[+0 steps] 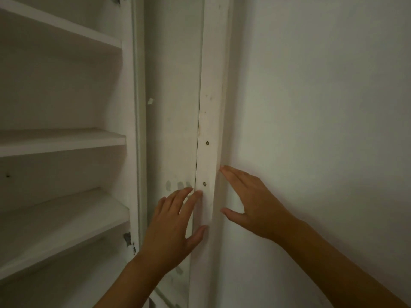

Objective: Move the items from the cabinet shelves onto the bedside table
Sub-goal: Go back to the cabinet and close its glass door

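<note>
- White cabinet shelves [64, 138] are seen bare at left; no items or bedside table are shown.
- Nothing is held: left hand [173, 227] and right hand [251, 196] are spread flat, flanking the door edge [211, 130].
- Lower shelves should be checked before the door is shut.

cabinet [131, 107]: I see a white painted one filling the left of my view, its side frame running top to bottom.
cabinet shelves [62, 141]: I count three white boards, one above another. The top one slopes up toward the upper left corner, the middle one lies level at mid-height, and the lowest runs down to the left edge. Every board surface I can see is bare.
back wall of the cabinet: plain white, with a small dark mark under the middle board near the left edge.
bedside table: outside my view.
</note>
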A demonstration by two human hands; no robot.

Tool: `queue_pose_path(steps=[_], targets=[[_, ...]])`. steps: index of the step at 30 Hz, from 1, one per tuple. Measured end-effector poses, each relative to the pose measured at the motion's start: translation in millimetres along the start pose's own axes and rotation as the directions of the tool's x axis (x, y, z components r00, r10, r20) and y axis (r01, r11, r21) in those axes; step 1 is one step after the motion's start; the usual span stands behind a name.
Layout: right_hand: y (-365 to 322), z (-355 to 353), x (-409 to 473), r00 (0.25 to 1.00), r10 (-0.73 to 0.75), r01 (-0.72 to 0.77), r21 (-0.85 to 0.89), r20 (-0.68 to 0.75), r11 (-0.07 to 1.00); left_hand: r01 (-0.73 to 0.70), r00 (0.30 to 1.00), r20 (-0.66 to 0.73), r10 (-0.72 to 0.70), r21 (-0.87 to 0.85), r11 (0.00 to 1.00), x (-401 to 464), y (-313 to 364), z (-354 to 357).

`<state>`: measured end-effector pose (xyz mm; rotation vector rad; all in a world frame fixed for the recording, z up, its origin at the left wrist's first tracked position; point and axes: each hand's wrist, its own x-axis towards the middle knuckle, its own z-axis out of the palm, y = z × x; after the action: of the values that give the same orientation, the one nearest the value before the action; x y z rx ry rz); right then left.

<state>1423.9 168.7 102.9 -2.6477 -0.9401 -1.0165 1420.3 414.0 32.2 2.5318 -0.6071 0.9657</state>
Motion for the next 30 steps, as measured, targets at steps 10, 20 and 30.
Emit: queue_pose_path(steps=[10,20,30], targets=[[-9,7,10,0.964,-0.246,0.249,0.017,-0.106,0.968,0.069,0.997,-0.027,-0.067,0.104,0.992,-38,4,-18],[-76,25,59,0.847,-0.437,0.469,0.039,-0.302,0.882,0.107,0.991,-0.100,-0.085,0.235,0.966,-91,-29,-85],[-147,64,115,0.754,-0.526,0.610,0.123,-0.394,0.783,0.171,0.981,-0.155,-0.121,0.366,0.915,-136,-77,-148]])
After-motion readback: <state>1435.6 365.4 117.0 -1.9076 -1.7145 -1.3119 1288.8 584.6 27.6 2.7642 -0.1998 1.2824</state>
